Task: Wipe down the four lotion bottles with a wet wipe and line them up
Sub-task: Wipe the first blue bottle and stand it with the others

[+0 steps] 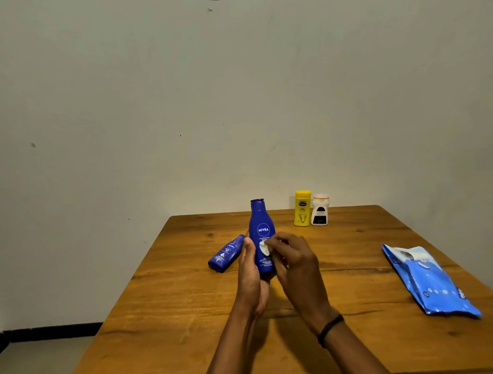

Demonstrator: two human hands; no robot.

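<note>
currently the big blue bottle (262, 225) is gripped upright by the left hand (249, 273); a white wipe (265, 247) is pinched against it by the right hand (295, 266).

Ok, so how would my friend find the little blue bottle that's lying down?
Look at the wooden table against the pale wall, then find the tall blue bottle that the left hand holds upright while the right hand presses a wet wipe to it. Just left of it is the small blue bottle. It's the only bottle lying on its side.
</note>
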